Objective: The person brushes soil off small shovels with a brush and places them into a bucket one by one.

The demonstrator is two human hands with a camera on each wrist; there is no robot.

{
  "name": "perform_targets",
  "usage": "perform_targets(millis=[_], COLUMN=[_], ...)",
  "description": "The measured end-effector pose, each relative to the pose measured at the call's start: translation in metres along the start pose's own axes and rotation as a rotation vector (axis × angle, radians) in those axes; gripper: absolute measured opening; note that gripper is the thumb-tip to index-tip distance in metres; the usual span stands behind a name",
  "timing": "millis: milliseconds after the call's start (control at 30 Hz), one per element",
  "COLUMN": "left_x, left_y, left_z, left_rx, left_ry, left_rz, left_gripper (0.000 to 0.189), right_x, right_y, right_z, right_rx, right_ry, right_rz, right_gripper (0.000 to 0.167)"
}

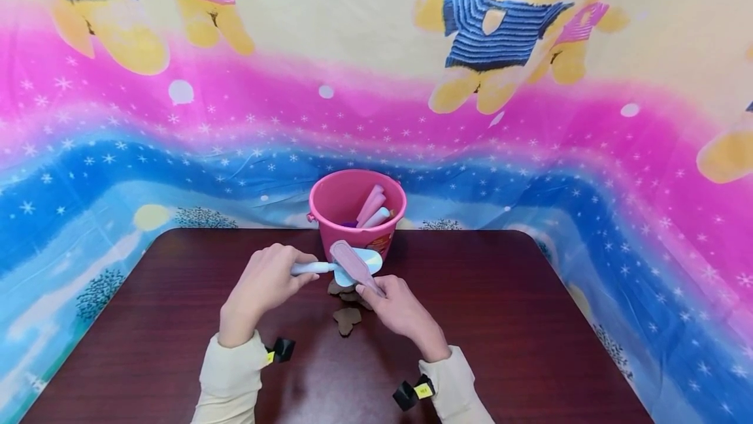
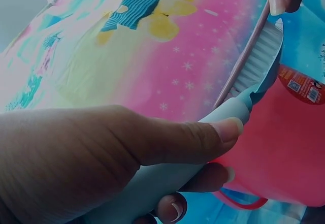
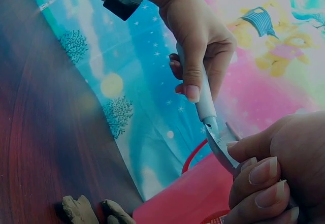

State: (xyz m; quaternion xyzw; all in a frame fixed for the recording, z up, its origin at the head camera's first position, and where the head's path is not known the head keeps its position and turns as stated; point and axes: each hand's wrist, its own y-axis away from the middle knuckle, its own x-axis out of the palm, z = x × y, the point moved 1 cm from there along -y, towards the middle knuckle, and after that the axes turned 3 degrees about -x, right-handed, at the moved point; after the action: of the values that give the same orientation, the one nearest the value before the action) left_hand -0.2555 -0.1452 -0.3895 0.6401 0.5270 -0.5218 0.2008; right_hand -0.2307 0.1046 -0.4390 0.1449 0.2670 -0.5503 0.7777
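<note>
My left hand (image 1: 263, 280) grips the handle of a light blue toy shovel (image 1: 370, 258), thumb along the top as the left wrist view shows. Its ridged blade (image 2: 265, 55) points to the right. In my right hand (image 1: 404, 311) is the end of a flat mauve toy tool (image 1: 351, 263) with a rounded tip, slanting across the shovel's blade in the head view. Both tools are held in front of a pink bucket (image 1: 335, 234). Brown clay-like lumps (image 1: 347, 319) lie on the table beneath, partly hidden by the tools and right hand.
Inside the bucket stand pink handles (image 1: 370, 204) and a pale blue one (image 1: 377, 217). The dark red-brown table (image 1: 500, 319) ends at a printed cloth (image 1: 282, 117) hung behind and at the sides. Each wrist carries a black camera (image 1: 284, 349).
</note>
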Motion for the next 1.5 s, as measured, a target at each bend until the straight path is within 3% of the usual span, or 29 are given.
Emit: perform_targets(millis=[233,633,867,1500], left_x=[-0.002,-0.008,-0.012,-0.016], left_y=[0.001,0.004,0.006,0.010], left_z=[0.004,0.012,0.015,0.018], left_rx=[-0.019,-0.040,-0.066,-0.098], left_ry=[-0.020,0.007,0.011,0.053], left_rz=[-0.007,-0.005,-0.001,0.011], left_gripper=[0.024,0.025,0.025,0.026], right_x=[-0.003,-0.011,-0.018,-0.038], right_y=[-0.001,0.002,0.003,0.008], right_z=[-0.004,-0.004,-0.008,-0.020], right_rx=[0.009,0.037,0.047,0.143], right_ry=[0.002,-0.029,-0.028,-0.089], right_rz=[-0.035,-0.021,-0.027,-0.060], right_gripper=[0.032,0.031,0.038,0.038])
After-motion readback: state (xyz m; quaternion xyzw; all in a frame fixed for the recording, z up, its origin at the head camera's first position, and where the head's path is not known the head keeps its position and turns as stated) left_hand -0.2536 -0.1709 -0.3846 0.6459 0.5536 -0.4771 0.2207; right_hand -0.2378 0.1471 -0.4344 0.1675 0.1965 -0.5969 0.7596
